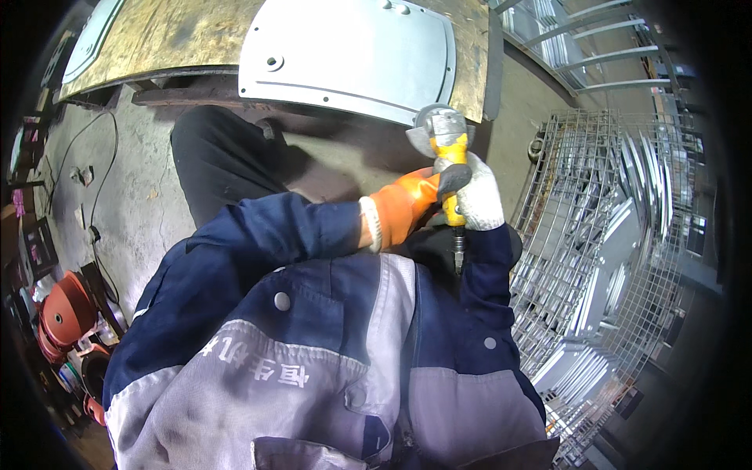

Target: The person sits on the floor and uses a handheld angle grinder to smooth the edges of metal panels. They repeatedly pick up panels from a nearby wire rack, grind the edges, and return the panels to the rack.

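Observation:
A yellow hand-held grinder [453,150] with a grey metal head stands near the right corner of the bench. Its round disc [421,135] is by the lower right edge of a pale grey metal panel [345,59]; I cannot tell whether they touch. My right hand [482,197], in a white knit glove, is wrapped around the grinder's body from the right. From the left, my left hand [401,207], in an orange glove, closes on the grinder; a dark rounded part hides its fingertips. A metal fitting [458,247] extends from the grinder's lower end.
The panel lies on a plywood benchtop [184,35], with a second panel [90,39] at far left. Wire mesh baskets [568,188] with stacked metal plates stand right, below a metal rack [603,47]. A dark cable [94,211] and reddish bowl-shaped things [69,309] are at left.

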Motion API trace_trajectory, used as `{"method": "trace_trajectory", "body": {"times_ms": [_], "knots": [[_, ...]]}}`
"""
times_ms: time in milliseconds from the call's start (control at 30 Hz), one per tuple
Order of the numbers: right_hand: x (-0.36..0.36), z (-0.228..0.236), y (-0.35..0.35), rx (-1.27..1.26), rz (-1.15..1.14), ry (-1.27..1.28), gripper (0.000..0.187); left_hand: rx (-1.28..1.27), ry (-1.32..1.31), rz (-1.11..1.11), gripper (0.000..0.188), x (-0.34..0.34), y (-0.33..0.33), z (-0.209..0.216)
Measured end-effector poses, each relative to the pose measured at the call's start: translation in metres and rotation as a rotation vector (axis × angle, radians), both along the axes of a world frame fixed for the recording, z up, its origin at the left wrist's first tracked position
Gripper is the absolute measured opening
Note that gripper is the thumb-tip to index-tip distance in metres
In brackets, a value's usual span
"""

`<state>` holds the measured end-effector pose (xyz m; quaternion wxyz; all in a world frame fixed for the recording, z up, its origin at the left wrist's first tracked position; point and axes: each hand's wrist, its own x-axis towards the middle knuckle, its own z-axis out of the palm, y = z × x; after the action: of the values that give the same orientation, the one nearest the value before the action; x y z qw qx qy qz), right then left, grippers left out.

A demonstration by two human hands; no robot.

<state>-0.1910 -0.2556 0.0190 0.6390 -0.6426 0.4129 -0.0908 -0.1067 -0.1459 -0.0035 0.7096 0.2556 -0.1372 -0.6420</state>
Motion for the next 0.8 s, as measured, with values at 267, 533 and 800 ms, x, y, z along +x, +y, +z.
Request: {"method": "trace_trajectory", "body": {"times_ms": [267,533,800], "knots": [[0.003,0.021,0.027,-0.029,0.035,-0.057,0.026,-0.094,-0.503,0.178,0.043,0.012,0.037,0.026],[0.152,-0.018,0.111,-0.073,0.572,-0.243,0.017,-0.018,-0.485,0.585,0.037,0.084,0.138,-0.017],[0.189,-0.051,0.144,-0.530,0.582,-0.011,0.022,0.029,0.340,0.564,0.036,0.112,0.156,-0.039]]}}
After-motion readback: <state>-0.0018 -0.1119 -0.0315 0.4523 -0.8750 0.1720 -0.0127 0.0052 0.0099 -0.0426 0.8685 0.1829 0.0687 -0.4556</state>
